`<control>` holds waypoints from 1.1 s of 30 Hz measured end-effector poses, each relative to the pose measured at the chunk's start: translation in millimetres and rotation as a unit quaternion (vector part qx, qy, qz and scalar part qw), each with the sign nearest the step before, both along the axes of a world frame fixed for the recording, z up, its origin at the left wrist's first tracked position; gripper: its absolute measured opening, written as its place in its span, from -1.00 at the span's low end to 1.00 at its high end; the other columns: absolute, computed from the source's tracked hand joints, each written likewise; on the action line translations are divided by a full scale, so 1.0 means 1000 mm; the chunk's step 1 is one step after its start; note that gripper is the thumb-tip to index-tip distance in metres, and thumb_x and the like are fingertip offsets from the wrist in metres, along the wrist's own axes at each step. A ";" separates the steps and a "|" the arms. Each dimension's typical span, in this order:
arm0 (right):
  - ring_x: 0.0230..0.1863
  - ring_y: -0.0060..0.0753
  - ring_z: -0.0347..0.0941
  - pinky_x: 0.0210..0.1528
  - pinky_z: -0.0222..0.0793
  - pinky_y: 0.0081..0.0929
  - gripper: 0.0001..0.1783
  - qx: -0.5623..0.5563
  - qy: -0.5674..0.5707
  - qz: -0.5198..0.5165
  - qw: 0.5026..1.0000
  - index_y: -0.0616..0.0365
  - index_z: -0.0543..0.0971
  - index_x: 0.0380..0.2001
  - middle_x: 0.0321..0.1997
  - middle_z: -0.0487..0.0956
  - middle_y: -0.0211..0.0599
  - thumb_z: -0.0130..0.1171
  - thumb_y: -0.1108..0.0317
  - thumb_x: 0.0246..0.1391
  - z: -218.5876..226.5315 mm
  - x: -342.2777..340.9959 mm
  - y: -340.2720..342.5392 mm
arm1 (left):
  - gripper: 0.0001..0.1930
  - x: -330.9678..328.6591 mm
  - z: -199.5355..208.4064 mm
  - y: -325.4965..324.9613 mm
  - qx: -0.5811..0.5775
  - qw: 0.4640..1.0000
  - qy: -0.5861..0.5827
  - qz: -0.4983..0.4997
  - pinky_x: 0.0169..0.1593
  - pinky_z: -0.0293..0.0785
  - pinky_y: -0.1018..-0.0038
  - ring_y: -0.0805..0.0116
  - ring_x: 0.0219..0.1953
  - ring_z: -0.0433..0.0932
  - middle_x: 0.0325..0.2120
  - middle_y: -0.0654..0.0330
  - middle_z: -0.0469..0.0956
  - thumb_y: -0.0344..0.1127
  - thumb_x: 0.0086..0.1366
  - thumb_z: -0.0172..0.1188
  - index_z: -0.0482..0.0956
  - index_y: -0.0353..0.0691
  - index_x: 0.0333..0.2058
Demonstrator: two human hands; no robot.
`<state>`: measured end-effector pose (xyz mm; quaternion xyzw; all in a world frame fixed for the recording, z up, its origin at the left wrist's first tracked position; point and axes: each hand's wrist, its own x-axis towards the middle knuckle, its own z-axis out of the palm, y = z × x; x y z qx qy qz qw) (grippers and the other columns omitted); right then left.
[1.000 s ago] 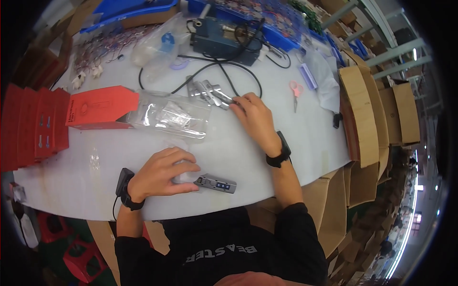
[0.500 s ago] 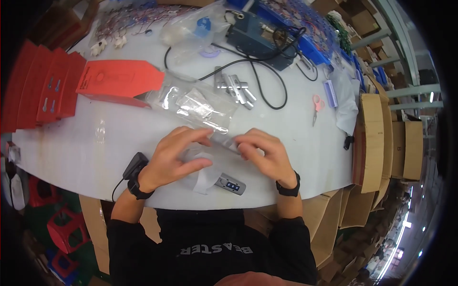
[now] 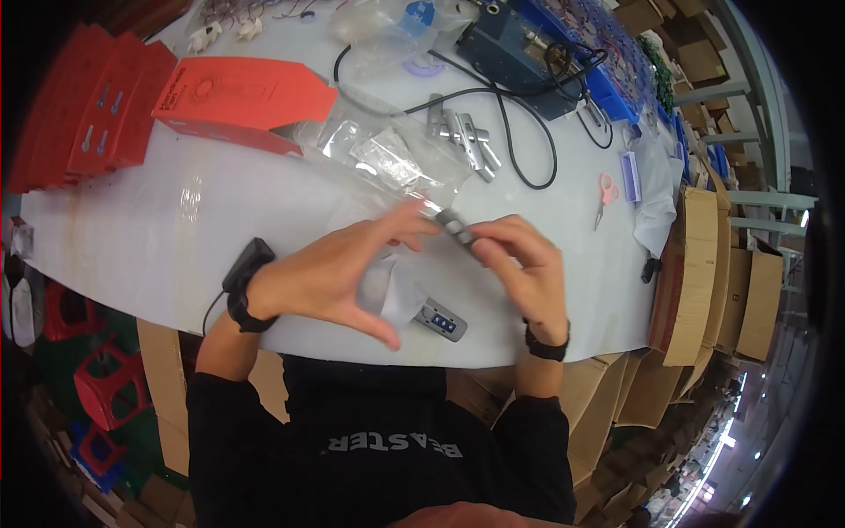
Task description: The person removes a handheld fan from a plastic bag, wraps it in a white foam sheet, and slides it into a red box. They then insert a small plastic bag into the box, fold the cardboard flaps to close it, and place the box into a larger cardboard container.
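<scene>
Between the thumb and fingers of my right hand [image 3: 528, 268] is a small dark grey bar-shaped part [image 3: 454, 227] with light patches, slightly blurred. My left hand [image 3: 321, 268] is open, its thumb spread wide from the fingers, whose tips come close to the part's far end. A thin white translucent sheet [image 3: 392, 286] lies beneath my left hand, between thumb and fingers. Just right of it, a grey oblong device [image 3: 441, 319] with a dark panel of small bluish squares rests on the table, its left end partly covered.
A clear plastic bag [image 3: 387, 158] lies beyond my hands, beside an opened red box [image 3: 238, 97]. Silver-grey parts [image 3: 466, 136], a black cable [image 3: 553, 158] and a dark metal machine [image 3: 515, 62] are farther back. Pink-handled scissors [image 3: 607, 189] lie right; red boxes [image 3: 84, 114] stand left.
My right hand has lifted the grey part and turned it into clearer view. My left hand has spread its thumb downward, away from its fingers. The whole view has shifted slightly.
</scene>
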<state>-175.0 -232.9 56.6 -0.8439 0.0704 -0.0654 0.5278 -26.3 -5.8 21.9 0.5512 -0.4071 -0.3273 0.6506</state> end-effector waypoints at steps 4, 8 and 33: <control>-0.28 -0.49 0.55 -0.20 0.45 -0.56 -0.75 -0.009 0.030 -0.071 0.997 0.29 0.70 -0.12 -0.28 0.62 -0.29 0.38 0.58 0.08 0.015 -0.027 0.001 | -0.49 0.016 0.001 0.001 0.055 0.954 -0.259 -0.139 0.23 0.39 0.27 0.18 0.12 0.53 0.09 0.09 0.56 -0.31 0.16 0.48 0.63 -0.26 0.09; -0.31 -0.51 0.55 -0.22 0.45 -0.57 -0.79 0.016 0.116 -0.014 0.993 0.29 0.71 -0.16 -0.29 0.63 -0.29 0.38 0.57 0.09 0.021 -0.051 0.021 | -0.53 0.018 -0.012 0.003 0.004 0.934 -0.321 -0.155 0.13 0.42 0.30 0.12 0.03 0.55 -0.03 0.16 0.59 -0.28 0.15 0.48 0.65 -0.17 0.06; -0.42 -0.54 0.49 -0.36 0.42 -0.58 -0.85 -0.055 0.059 -0.086 0.993 0.24 0.71 -0.23 -0.29 0.62 -0.31 0.38 0.56 0.10 -0.013 -0.055 0.070 | -0.73 0.010 -0.016 0.002 -0.026 0.927 -0.358 -0.106 0.02 0.47 0.32 0.20 -0.07 0.57 -0.15 0.21 0.61 -0.34 0.08 0.47 0.69 -0.20 -0.22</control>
